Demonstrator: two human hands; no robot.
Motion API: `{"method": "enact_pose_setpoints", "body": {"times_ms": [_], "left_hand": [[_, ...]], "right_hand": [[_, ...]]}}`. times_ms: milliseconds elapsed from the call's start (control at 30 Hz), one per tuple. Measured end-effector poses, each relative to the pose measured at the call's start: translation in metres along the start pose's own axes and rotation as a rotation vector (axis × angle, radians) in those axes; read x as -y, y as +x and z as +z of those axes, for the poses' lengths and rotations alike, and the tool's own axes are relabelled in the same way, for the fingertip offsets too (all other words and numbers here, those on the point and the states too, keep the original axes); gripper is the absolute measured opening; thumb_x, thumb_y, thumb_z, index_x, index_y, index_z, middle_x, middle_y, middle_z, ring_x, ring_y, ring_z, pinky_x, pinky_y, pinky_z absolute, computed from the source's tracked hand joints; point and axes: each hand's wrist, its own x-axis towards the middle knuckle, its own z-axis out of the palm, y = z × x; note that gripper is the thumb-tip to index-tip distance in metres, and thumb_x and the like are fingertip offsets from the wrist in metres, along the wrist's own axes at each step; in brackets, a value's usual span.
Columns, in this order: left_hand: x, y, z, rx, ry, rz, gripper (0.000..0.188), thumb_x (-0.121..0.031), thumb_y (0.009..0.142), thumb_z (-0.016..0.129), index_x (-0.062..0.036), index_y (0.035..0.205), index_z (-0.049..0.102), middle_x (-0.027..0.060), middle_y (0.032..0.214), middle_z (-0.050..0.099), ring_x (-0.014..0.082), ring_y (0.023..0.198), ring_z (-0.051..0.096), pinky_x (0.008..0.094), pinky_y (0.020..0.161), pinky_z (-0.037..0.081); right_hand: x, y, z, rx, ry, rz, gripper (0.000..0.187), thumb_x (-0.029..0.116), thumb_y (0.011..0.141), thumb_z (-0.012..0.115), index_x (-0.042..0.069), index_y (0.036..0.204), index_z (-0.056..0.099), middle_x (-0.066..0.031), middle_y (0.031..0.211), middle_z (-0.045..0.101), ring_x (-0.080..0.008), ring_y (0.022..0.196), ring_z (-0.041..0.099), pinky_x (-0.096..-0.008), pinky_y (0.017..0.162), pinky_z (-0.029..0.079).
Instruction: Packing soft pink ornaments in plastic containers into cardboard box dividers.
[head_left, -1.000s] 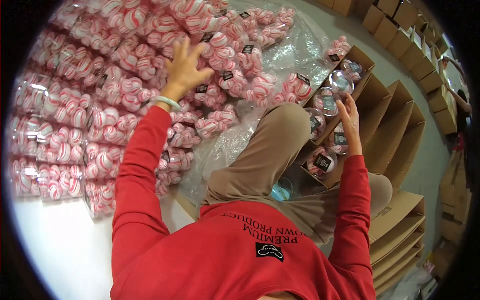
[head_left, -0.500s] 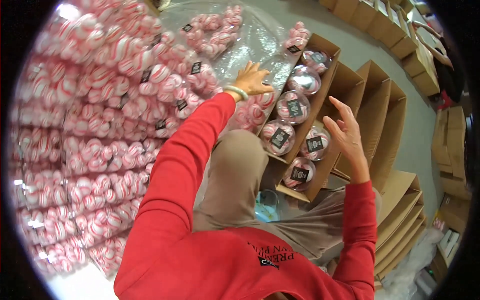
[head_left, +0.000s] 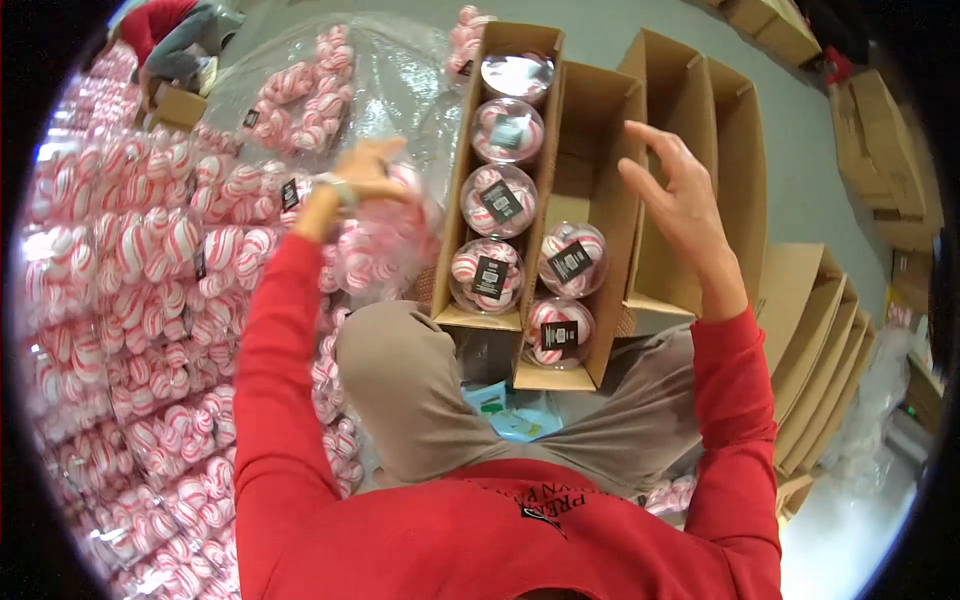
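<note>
My left hand (head_left: 365, 175) is smeared by motion, a pale bracelet at its wrist. It is right at a blurred clear container of red-and-white striped balls (head_left: 395, 235); whether it grips this container is unclear. My right hand (head_left: 680, 195) hovers over the boxes with thumb and fingers apart, holding nothing. Left of it stands a long cardboard box (head_left: 622, 230) with two round clear containers, the farther one (head_left: 573, 260) and the nearer one (head_left: 560, 333). The adjoining box (head_left: 450, 285) holds a row of several such containers (head_left: 499, 200), most with dark labels showing.
Stacked containers of striped balls (head_left: 150, 290) fill the left side. Clear plastic sheeting (head_left: 400, 80) lies beyond my left hand. More open boxes (head_left: 675, 130) stand on the right, with nested cardboard (head_left: 810, 350) nearer. A person in red (head_left: 165, 35) crouches by a small box (head_left: 180, 105).
My view has turned, bringing the crouching person into sight. My left hand has drawn away from the boxes toward the stacked containers. My right hand stays raised with its fingers apart.
</note>
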Motion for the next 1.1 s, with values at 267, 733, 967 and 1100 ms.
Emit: {"method": "enact_pose_setpoints", "body": {"times_ms": [267, 733, 967, 1100], "left_hand": [[-0.07, -0.069, -0.169, -0.826, -0.142, 0.353, 0.079, -0.02, 0.06, 0.078, -0.0095, 0.133, 0.049, 0.0148, 0.12, 0.052, 0.0262, 0.113, 0.051, 0.039, 0.099, 0.041], [-0.232, 0.052, 0.064, -0.487, 0.231, 0.686, 0.081, -0.041, 0.047, 0.079, -0.0315, 0.124, 0.056, 0.0149, 0.126, 0.041, 0.0354, 0.114, 0.04, 0.0471, 0.075, 0.037], [-0.19, 0.045, 0.047, -0.404, -0.333, 0.918, 0.037, -0.018, 0.076, 0.07, -0.0044, 0.109, 0.061, 0.0171, 0.111, 0.061, 0.0317, 0.098, 0.061, 0.0395, 0.084, 0.049], [-0.112, 0.07, -0.012, -0.716, -0.357, 0.426, 0.031, -0.014, 0.077, 0.067, -0.0017, 0.105, 0.062, 0.0157, 0.104, 0.064, 0.0299, 0.092, 0.063, 0.0365, 0.08, 0.051]], "right_hand": [[-0.031, 0.011, 0.009, -0.222, 0.029, 0.042, 0.045, 0.032, 0.089, 0.061, 0.009, 0.127, 0.055, -0.0105, 0.123, 0.058, -0.0225, 0.109, 0.055, -0.0323, 0.091, 0.044], [-0.072, 0.023, 0.021, -0.289, 0.224, 0.116, 0.044, 0.028, 0.095, 0.055, 0.003, 0.131, 0.05, -0.0121, 0.124, 0.056, -0.0182, 0.112, 0.053, -0.0298, 0.096, 0.041], [-0.074, -0.009, 0.045, -0.03, 0.115, 0.044, 0.045, 0.027, 0.094, 0.055, 0.004, 0.132, 0.047, -0.0119, 0.127, 0.053, -0.0205, 0.115, 0.05, -0.0315, 0.095, 0.041], [-0.039, -0.03, 0.027, 0.017, 0.041, 0.003, 0.046, 0.019, 0.091, 0.057, 0.004, 0.132, 0.046, -0.0147, 0.13, 0.05, -0.0245, 0.119, 0.048, -0.0335, 0.098, 0.039]]}}
